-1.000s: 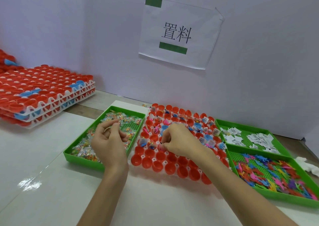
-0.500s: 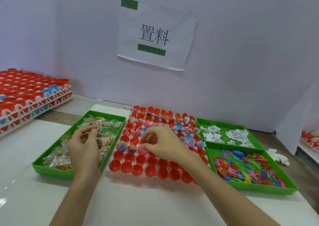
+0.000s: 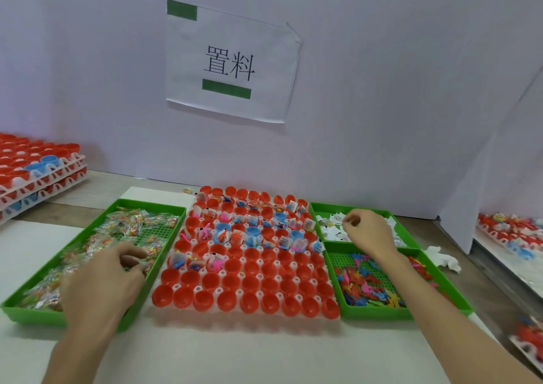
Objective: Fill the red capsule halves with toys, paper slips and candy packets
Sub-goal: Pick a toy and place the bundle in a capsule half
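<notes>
A white tray of red capsule halves (image 3: pixel 253 284) lies in the middle of the table. Its far rows hold toys, slips and packets; the near rows are empty. My left hand (image 3: pixel 102 284) reaches into the green tray of candy packets (image 3: pixel 132 225) on the left, fingers curled onto a packet. My right hand (image 3: pixel 365 232) hovers over the green tray of paper slips (image 3: pixel 330 231) at the back right, its fingertips pinching at a slip. In front of that stands a green tray of colourful plastic toys (image 3: pixel 367 289).
Stacked trays of red and blue capsule halves (image 3: pixel 38 172) sit at the far left. A paper sign (image 3: pixel 232 63) hangs on the white partition behind. A crumpled white tissue (image 3: pixel 443 257) and more filled trays (image 3: pixel 514 234) lie to the right.
My right hand left the capsule tray and moved right and back to the paper slip tray. My left hand dropped lower into the candy tray. The view swung to the right.
</notes>
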### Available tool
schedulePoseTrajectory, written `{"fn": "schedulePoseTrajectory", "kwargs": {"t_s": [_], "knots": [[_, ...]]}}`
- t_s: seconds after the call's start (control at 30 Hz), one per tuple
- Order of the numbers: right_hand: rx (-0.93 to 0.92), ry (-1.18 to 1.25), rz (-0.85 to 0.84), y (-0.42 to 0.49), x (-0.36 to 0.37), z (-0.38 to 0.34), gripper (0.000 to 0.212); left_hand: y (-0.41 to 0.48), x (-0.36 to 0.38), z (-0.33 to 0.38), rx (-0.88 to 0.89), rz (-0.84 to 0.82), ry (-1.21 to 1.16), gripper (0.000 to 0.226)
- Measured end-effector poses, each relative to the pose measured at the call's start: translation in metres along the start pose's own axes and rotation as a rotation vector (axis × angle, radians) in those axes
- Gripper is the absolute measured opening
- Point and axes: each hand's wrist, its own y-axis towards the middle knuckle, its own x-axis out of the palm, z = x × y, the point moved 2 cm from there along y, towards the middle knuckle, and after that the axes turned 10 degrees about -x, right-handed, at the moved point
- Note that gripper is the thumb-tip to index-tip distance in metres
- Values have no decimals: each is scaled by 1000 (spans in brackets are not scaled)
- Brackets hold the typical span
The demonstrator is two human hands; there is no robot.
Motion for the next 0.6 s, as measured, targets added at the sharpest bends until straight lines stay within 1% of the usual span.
{"fn": "schedulePoseTrajectory", "kwargs": {"t_s": [0.1, 0.17, 0.27, 0.4, 0.5, 0.6], "knots": [[100, -194, -233, 4, 3, 31, 28, 3, 2, -2, -2, 43, -35, 16], [122, -176, -323, 6, 7, 40, 36, 8, 5, -5, -18, 36, -89, 20], [83, -56, -313, 10, 12, 43, 37, 14, 10, -9, -34, 60, -162, 25], [26, 26, -324, 6, 12, 42, 40, 17, 14, -12, -23, 83, -200, 32], [-13, 82, -364, 3, 5, 41, 42, 20, 16, -15, -31, 98, -248, 34], [-62, 94, -393, 0, 2, 40, 44, 20, 16, -15, 34, 141, -350, 36]]}}
